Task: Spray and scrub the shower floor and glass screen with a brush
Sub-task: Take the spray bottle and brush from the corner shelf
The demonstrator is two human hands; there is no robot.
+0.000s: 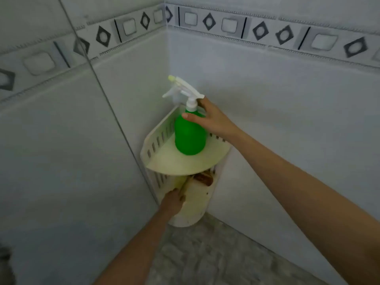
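A green spray bottle (190,136) with a white trigger head stands upright on the top tier of a cream corner shelf (176,164). My right hand (207,118) curls around the bottle's shoulder just below the neck. On the lower tier lies a wooden brush (202,178), its handle pointing toward me. My left hand (172,202) grips that handle at the tier's front edge. The glass screen (51,140) fills the left side, and its edge runs diagonally down to the shelf. The grey mottled shower floor (205,254) lies below.
White tiled walls meet in the corner behind the shelf, with a patterned border strip (226,23) of diamonds and squares running high across them. The shelf's lower tiers are stained brown.
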